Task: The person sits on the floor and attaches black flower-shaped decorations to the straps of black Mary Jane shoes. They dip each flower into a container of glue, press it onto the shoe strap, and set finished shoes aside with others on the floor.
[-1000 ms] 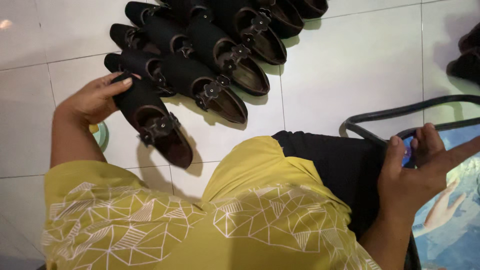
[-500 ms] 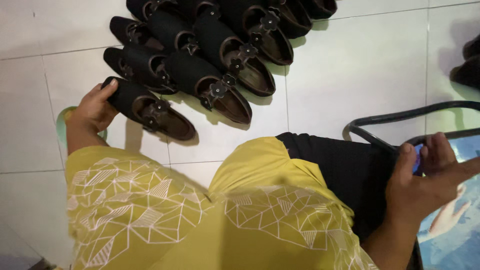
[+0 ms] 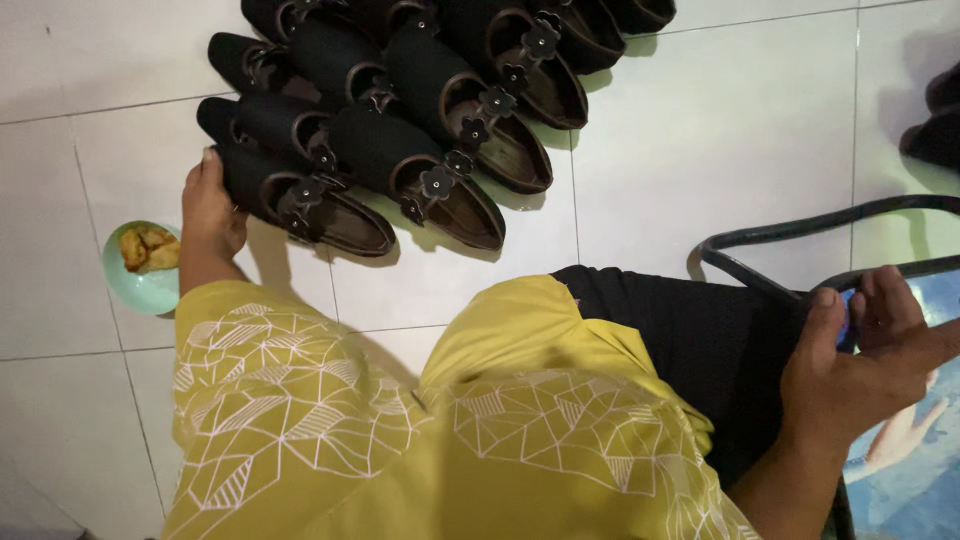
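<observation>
My left hand (image 3: pixel 212 205) grips the heel end of a black shoe (image 3: pixel 310 200) with flower-shaped trim, which lies flat on the white tiled floor at the near-left end of a row of matching black shoes (image 3: pixel 440 130). My yellow patterned sleeve (image 3: pixel 300 400) covers that arm. At the right, my right hand (image 3: pixel 870 350) is closed around a small blue object (image 3: pixel 846 322), mostly hidden by thumb and fingers, above my black-clad lap (image 3: pixel 700 340).
A small green bowl (image 3: pixel 140 285) with yellowish food sits on the floor just left of my left wrist. A black tubular frame (image 3: pixel 790 235) curves at the right over a blue printed surface (image 3: pixel 900 460). More dark shoes (image 3: pixel 935 120) lie at the right edge.
My left hand has swung the black shoe leftward and set it down flat beside the row. The right hand has stayed closed on the blue object.
</observation>
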`<state>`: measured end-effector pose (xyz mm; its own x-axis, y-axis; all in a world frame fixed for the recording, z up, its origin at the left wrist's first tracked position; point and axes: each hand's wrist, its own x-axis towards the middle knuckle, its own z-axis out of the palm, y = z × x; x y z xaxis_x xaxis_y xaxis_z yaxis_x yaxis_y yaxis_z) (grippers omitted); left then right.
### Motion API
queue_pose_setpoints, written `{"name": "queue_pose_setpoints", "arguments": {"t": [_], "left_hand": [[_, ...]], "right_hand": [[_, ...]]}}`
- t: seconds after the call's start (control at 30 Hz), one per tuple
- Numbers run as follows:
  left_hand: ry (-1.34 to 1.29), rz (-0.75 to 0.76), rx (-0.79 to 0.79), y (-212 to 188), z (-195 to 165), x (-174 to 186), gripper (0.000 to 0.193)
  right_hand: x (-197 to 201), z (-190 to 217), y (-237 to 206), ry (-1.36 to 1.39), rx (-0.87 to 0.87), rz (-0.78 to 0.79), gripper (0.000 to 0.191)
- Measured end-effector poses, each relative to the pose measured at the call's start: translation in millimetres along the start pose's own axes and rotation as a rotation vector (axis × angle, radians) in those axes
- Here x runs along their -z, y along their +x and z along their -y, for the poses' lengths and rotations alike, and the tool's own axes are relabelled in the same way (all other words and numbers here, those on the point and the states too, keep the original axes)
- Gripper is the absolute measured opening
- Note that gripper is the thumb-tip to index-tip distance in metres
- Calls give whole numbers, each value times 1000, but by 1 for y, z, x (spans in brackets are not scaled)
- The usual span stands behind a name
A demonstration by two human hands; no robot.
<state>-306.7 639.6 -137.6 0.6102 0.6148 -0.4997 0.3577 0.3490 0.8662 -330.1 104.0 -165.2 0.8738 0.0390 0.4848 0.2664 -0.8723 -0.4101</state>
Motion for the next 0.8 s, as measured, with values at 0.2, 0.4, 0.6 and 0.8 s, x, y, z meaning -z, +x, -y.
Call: {"name": "queue_pose_setpoints", "arguments": {"t": [0.2,0.4,0.6,0.8], "left_hand": [[230,-218,95,-2,-3,40,55],[218,-307,42,29,-2,66,60],[252,-376,13,70,-22,83,74],[662,-704,-95,104,21,82,87]], "right_hand": [[-13,19,9,64,-13,-11,50],[-30,23,8,101,-54,5,34],[-44,32,7,138,-120,30,31],[-56,48,10,191,-233,1,33]]}}
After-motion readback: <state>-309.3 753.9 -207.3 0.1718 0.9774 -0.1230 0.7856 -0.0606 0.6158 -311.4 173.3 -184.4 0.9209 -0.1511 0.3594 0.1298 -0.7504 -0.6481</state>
